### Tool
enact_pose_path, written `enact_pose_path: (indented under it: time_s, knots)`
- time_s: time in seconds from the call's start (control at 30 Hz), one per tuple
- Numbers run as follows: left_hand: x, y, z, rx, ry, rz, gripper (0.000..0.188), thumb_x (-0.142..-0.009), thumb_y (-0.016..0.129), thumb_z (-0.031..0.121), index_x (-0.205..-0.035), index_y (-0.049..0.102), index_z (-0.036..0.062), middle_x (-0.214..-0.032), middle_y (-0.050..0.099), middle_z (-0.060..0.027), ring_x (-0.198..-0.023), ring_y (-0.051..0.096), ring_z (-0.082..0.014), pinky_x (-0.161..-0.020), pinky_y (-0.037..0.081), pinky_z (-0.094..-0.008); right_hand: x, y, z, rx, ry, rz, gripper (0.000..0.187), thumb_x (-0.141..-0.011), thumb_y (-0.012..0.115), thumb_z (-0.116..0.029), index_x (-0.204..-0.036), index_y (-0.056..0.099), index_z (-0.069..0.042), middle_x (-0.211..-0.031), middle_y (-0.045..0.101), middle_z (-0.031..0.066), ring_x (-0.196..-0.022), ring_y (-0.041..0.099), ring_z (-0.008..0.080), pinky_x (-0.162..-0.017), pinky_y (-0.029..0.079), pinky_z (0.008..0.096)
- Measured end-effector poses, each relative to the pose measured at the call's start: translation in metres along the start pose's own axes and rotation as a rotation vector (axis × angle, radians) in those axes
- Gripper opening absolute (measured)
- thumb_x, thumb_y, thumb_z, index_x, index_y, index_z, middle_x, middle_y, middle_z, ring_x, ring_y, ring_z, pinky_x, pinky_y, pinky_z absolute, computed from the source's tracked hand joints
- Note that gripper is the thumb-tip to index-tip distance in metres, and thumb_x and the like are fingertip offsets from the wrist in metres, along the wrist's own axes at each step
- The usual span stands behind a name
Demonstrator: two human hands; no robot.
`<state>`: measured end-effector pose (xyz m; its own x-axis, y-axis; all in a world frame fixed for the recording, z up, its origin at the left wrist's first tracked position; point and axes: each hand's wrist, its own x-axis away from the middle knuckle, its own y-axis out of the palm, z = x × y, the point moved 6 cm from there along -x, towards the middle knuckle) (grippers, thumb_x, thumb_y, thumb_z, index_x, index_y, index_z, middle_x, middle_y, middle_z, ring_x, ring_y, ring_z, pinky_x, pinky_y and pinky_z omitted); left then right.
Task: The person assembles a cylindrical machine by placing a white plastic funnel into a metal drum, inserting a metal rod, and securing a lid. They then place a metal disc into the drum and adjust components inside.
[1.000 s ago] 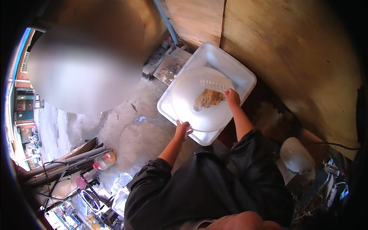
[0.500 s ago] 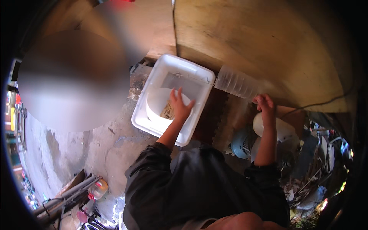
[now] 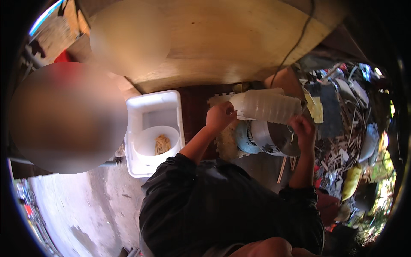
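A long, ribbed, translucent plastic piece (image 3: 274, 106), like a stack of thin cups or containers, lies level between my two hands. My left hand (image 3: 220, 116) is at its left end, thumb and fingertips pinched together on what looks like a thin strand. At the other end is my right hand (image 3: 303, 128), its fingers curled against the plastic; the exact grip is partly hidden. Left of my left forearm, a round white bowl (image 3: 142, 150) holds a tangle of tan strands (image 3: 162, 144). The bowl sits inside a white rectangular bin (image 3: 133, 103).
Beneath the plastic stand a pale bucket-like container (image 3: 264, 136) and a blue round object (image 3: 245, 138). A wooden board (image 3: 222, 38) spans the far side, with a dark cable (image 3: 295, 40) over it. Scrap (image 3: 342, 145) is heaped at the right. A large blurred patch covers the left.
My left hand has left the bowl, moved right to the plastic's left end and gone from spread to pinched. The view has swung right. My right hand stays at the plastic's right end.
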<state>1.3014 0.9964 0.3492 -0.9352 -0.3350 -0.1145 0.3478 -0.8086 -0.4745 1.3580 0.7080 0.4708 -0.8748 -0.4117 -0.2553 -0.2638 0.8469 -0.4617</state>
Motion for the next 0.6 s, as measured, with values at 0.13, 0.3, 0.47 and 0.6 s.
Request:
enact_pose_path:
  time_s: [0.13,0.3,0.47,0.6]
  knots:
    - [-0.004,0.036,-0.021,-0.435,-0.077,-0.029,0.02,-0.075,0.06,0.027,-0.085,0.064,0.0106,-0.077,0.065,-0.0131,-0.074,0.062,-0.035,-0.065,0.049,-0.0419,0.053,-0.056,0.009,-0.195,0.075,0.229,0.013,-0.082,0.061,-0.007,-0.095,0.064,-0.004,-0.082,0.062,-0.0007,-0.074,0.055,0.0082,-0.067,0.044,0.0229]
    - [0.018,0.02,-0.058,-0.144,-0.159,0.231,0.015,-0.08,0.057,0.021,-0.089,0.063,0.0104,-0.084,0.066,-0.0117,-0.08,0.064,-0.03,-0.069,0.049,-0.0386,0.135,-0.183,0.094,-0.047,0.101,0.682,0.015,-0.085,0.058,-0.012,-0.098,0.062,-0.004,-0.085,0.06,-0.0001,-0.075,0.053,0.0086,-0.063,0.042,0.0242]
    - [0.033,0.035,-0.118,0.636,-0.382,0.223,0.009,-0.086,0.061,0.018,-0.088,0.062,0.0092,-0.079,0.065,-0.0047,-0.075,0.063,-0.0192,-0.069,0.051,-0.0315,0.191,-0.24,0.132,-0.165,0.326,0.746,0.012,-0.089,0.051,-0.01,-0.096,0.058,-0.003,-0.09,0.056,0.0016,-0.077,0.05,0.0104,-0.064,0.042,0.0273]
    - [0.031,0.086,-0.092,1.661,-0.613,-0.083,0.009,-0.089,0.058,0.017,-0.092,0.059,0.0086,-0.073,0.06,-0.0032,-0.069,0.059,-0.0151,-0.064,0.05,-0.0286,0.233,-0.268,0.176,-0.069,0.163,0.557,0.012,-0.091,0.051,-0.012,-0.095,0.055,-0.001,-0.097,0.053,0.0033,-0.082,0.055,0.0136,-0.073,0.047,0.0261]
